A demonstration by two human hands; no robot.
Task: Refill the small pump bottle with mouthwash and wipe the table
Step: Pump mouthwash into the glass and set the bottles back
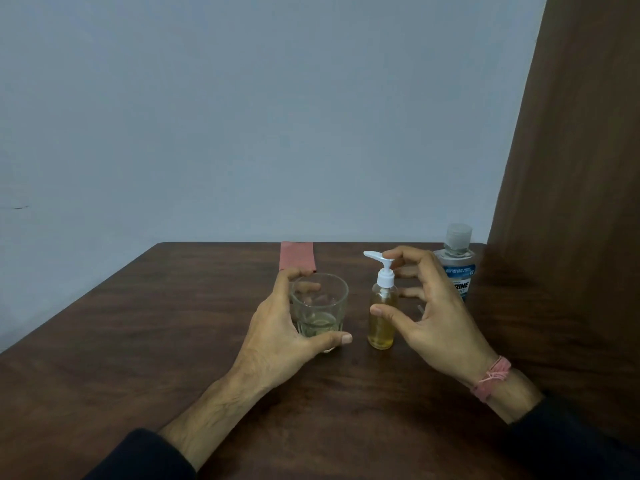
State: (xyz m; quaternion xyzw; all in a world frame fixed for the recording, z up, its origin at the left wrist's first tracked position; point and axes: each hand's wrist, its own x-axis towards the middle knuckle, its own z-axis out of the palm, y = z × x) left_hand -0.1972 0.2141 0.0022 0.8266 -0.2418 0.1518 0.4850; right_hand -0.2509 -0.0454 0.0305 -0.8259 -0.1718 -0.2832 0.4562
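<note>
Left hand [277,327] curled round glass [319,306]; right hand [429,306] spread, thumb touching pump bottle [382,306], forefinger at its head — gripping not certain. Probably the opening step — next, unscrewing. Beyond the fingertips: mouthwash [457,265], cloth [297,256].

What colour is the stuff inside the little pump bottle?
Golden yellow liquid fills the pump bottle, seen in the head view.

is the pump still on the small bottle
Yes, the white pump sits screwed on the small bottle, upright on the table.
</note>
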